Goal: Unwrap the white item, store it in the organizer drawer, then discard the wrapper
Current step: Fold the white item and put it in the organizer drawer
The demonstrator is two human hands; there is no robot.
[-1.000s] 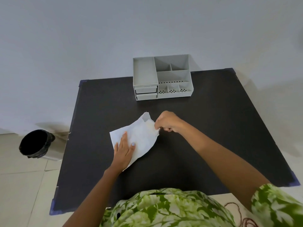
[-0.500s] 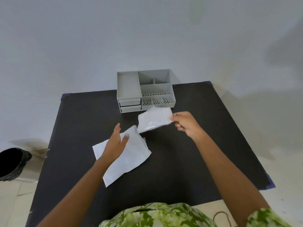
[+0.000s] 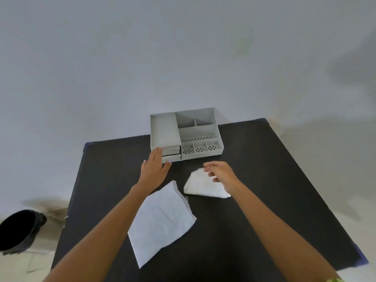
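A: Left hand (image 3: 155, 167): open, fingers spread, holding nothing, fingertips at the front of the two small drawers (image 3: 171, 154) on the left of the grey organizer (image 3: 211, 148). Right hand (image 3: 220, 173): loosely open, empty, hovering just above the white item (image 3: 200, 185).

B: Item location?

A: Flat on the black table (image 3: 264, 180), out of its wrapper (image 3: 162, 220), which lies beside it, nearer the person.

B: Handling?

A: Appears light, soft and limp, like folded cloth or tissue. Expect sag. Pinch one folded edge, or scoop it whole; it may need folding smaller for the drawer.

B: The wrapper?

A: Thin and papery. Goes in the black bin (image 3: 20, 231) on the floor, left.
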